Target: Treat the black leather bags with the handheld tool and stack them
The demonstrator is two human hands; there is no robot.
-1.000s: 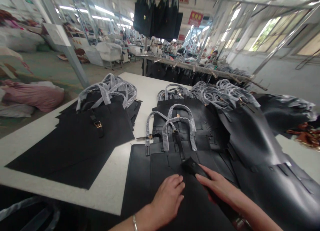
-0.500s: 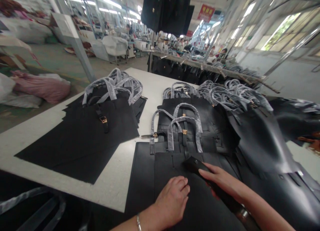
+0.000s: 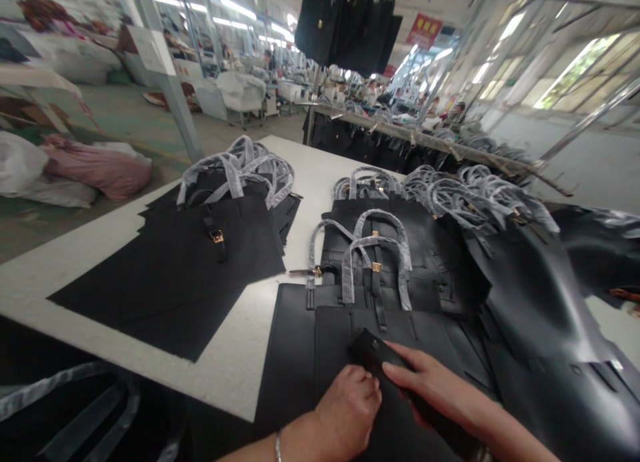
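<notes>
My right hand (image 3: pixel 420 375) is wrapped round a long black handheld tool (image 3: pixel 373 349), whose exact kind I cannot make out. The tool's blunt front end is over the top part of a black bag panel (image 3: pixel 330 342). Close beside that end, my left hand (image 3: pixel 347 409) is closed with its fingers curled down against the same panel. Whatever its fingertips hold, if anything, is hidden. Just beyond the tool, two plastic-wrapped handles (image 3: pixel 349 275) and a black strap with a gold buckle (image 3: pixel 376 267) lie over the bag pieces.
On the left of the white table (image 3: pixel 235 355) lies a pile of black bags (image 3: pixel 175 282) with wrapped handles. More black bags (image 3: pixel 530 269) are heaped at the right. Past the table stands a metal rack (image 3: pixel 400 129), with black bags (image 3: pixel 345 35) hanging above.
The black tool has come left and closer to my left hand, its front end now almost touching it. My left fingers have curled tighter. The view has shifted slightly left.
</notes>
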